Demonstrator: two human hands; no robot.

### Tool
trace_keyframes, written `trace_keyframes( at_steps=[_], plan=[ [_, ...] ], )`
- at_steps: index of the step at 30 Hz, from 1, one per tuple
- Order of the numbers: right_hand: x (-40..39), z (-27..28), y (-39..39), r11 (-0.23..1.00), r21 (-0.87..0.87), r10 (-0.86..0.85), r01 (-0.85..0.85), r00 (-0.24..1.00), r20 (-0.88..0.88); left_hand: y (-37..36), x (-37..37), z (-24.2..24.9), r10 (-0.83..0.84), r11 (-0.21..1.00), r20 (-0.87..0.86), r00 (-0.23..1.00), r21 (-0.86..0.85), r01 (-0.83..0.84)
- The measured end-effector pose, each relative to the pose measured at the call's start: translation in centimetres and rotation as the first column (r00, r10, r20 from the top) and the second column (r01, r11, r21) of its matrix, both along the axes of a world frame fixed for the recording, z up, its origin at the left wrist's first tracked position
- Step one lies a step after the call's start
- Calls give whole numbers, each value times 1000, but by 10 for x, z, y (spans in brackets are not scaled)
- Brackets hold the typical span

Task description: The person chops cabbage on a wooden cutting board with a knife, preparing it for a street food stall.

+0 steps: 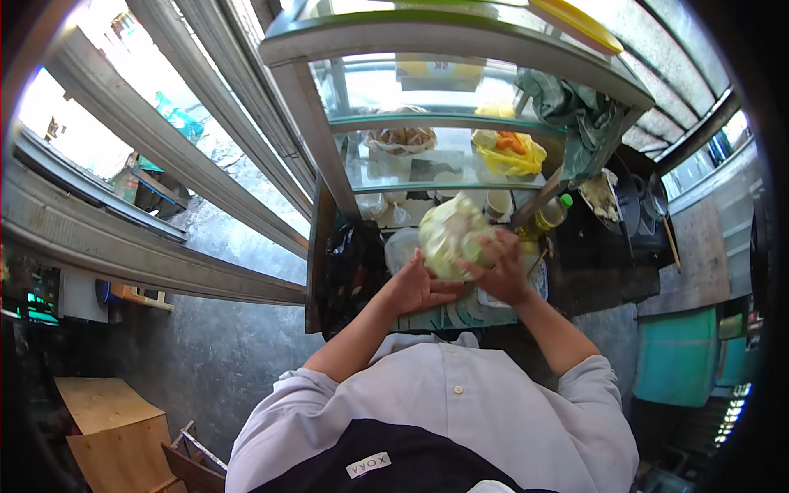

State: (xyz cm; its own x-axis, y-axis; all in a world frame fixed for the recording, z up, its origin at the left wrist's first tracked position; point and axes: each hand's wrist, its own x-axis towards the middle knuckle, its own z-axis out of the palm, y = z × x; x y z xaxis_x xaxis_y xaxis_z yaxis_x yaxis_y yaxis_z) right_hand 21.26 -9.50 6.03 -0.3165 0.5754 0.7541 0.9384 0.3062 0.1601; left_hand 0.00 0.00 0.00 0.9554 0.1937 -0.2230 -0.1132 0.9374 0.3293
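Observation:
A pale green cabbage (454, 236) is raised over the counter in front of my chest. My right hand (503, 269) is spread around its right side and holds it. At the lower left of the cabbage is my left hand (417, 287), its fingers stretched apart and its thumb up, with nothing in the palm. A clear plastic container (401, 248) lies behind the left hand, partly covered by the cabbage. Below both hands, a patterned green counter cover (456, 316) shows.
Behind stands a glass display case (329, 123) with a yellow bag (514, 158) and a bag of brown food (401, 141). A black plastic bag (352, 267) lies left. To the right are an oil bottle (552, 214) with a green cap and a dark wok (629, 193).

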Motion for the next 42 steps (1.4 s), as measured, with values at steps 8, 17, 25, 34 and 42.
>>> trace_keyframes(
  at_steps=[8, 17, 25, 34, 42],
  plan=[
    [-48, -29, -25, 815, -526, 207, -243, 970, -126, -31, -61, -91, 234, 972, -232, 944, 20, -235],
    [84, 23, 161, 926, -333, -273, 179, 926, -261, -9, -76, -55, 398, 916, -190, 898, 34, -399],
    [147, -50, 258, 709, -291, -703, 642, 675, -223, 62, -16, 36, 537, 769, -126, 834, 479, -423],
    [143, -27, 218, 857, -237, -503, 457, 840, -203, 128, 65, 68, 476, 684, -190, 858, 694, -225],
    [180, -34, 191, 860, -327, -497, 391, 786, -367, 166, 137, 71, 263, 861, -223, 939, 493, -124]
  ],
)
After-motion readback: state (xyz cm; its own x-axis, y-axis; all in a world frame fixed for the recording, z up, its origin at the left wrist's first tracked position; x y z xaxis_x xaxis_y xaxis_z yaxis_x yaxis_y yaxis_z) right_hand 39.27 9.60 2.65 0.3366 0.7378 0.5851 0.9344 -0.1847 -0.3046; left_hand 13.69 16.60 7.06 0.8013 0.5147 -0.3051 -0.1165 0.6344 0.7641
